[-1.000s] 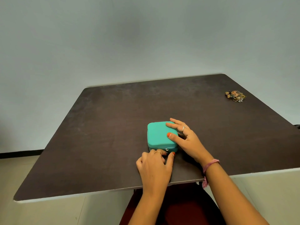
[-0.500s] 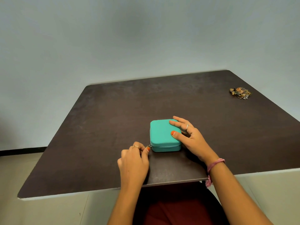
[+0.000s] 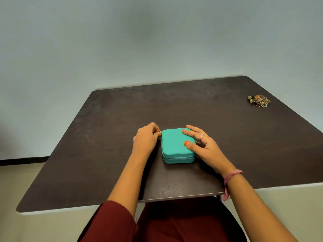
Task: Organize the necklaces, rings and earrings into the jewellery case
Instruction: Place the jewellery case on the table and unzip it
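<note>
Soft, even indoor light, moderately dim; source not visible. Wall (image 3: 157,41) shows a darker patch near top centre and vignetting toward the corners. Faint, diffuse shadows under the hands on the dark table (image 3: 104,163). No glare. Wide-angle bowing at edges. Focus sharp centrally; small distant detail soft.

The left hand (image 3: 146,139) is curled, its fingertips pinched together at the far side. The right hand (image 3: 201,145) lies flat with fingers spread, both forearms reaching forward.
</note>
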`<state>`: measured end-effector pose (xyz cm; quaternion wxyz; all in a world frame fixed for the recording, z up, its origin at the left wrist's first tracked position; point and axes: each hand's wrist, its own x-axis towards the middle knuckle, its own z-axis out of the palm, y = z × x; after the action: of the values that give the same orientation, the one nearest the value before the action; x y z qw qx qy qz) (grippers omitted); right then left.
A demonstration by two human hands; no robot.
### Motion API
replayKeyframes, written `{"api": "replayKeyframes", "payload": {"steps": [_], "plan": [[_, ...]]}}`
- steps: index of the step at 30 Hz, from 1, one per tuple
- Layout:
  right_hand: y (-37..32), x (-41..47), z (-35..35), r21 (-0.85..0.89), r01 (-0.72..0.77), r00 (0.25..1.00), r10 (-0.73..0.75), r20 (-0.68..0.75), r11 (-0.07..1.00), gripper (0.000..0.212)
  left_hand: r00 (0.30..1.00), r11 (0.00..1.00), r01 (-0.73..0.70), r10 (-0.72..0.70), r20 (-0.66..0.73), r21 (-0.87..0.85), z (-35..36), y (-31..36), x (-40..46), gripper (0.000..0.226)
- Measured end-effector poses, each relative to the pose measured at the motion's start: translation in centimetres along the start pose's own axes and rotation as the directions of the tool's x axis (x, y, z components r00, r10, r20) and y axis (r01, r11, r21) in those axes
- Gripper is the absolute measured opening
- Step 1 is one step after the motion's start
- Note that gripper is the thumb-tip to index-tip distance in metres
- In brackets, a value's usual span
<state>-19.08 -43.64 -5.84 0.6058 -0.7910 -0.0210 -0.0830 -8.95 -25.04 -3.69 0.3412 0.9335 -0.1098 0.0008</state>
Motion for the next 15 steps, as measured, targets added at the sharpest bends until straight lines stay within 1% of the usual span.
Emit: {"api": "replayKeyframes", "payload": {"steps": [2, 4, 6, 8, 10, 12, 14, 15], "plan": [[-0.1, 0.0, -0.1, -0.007, -0.010, 1.000, 0.010, 0.009, 1.000, 0.035, 0.997, 0.998, -0.063, 0.063, 0.041, 0.013, 0.2, 0.2, 0.9, 0.010], [-0.2, 0.1, -0.2, -0.006, -0.023, 1.000, 0.023, 0.015, 1.000, 0.035, 0.995, 0.995, -0.089, 0.090, 0.040, -0.034, 0.6, 0.1, 1.4, 0.012], [-0.4, 0.2, -0.4, 0.012, -0.045, 0.999, 0.045, 0.024, 0.999, 0.036, 0.998, 0.981, -0.060, 0.064, 0.011, -0.184, 1.2, -0.5, 0.9, 0.011], [-0.6, 0.2, -0.7, 0.047, -0.082, 0.995, 0.079, 0.064, 0.996, 0.045, 0.999, 0.949, -0.030, 0.020, -0.035, -0.314, 1.8, -1.0, 0.0, 0.013], [-0.6, 0.3, -1.3, 0.074, -0.117, 0.982, 0.103, 0.161, 0.990, 0.063, 0.996, 0.919, -0.045, 0.010, -0.091, -0.392, 2.1, -1.3, -0.5, 0.024], [-0.4, 0.3, -2.1, 0.104, -0.162, 0.948, 0.125, 0.294, 0.981, 0.081, 0.992, 0.869, -0.074, 0.014, -0.125, -0.489, 1.9, -1.2, -0.6, 0.029], [-0.3, 0.5, -2.7, 0.131, -0.203, 0.910, 0.137, 0.390, 0.970, 0.090, 0.993, 0.792, -0.083, 0.015, -0.117, -0.605, 1.6, -1.3, -0.7, 0.033], [-0.4, 0.6, -2.9, 0.128, -0.215, 0.899, 0.145, 0.414, 0.968, 0.091, 0.995, 0.756, -0.079, 0.017, -0.101, -0.649, 1.4, -1.3, -0.8, 0.033]]}}
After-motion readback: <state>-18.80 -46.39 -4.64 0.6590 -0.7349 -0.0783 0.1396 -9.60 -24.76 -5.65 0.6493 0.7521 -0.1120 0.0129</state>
